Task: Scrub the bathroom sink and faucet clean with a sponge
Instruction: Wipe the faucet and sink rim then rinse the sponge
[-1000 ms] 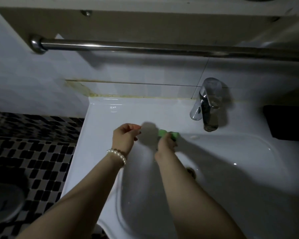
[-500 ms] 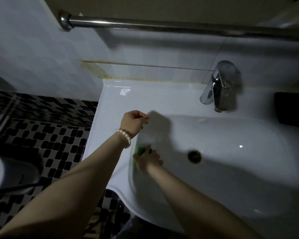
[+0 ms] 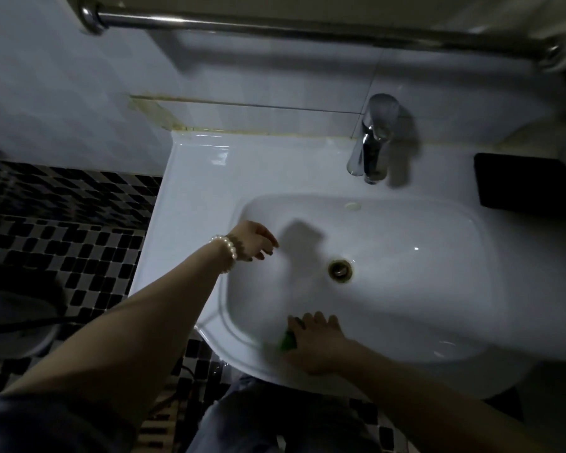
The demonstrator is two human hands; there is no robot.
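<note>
White sink [image 3: 193, 178], green sponge [image 3: 287, 342], black-and-white checkered floor [image 3: 62, 237]

Open basin [image 3: 406, 256] right of drain [image 3: 340, 271]; faucet [image 3: 371, 148] overhanging its far rim.
</note>
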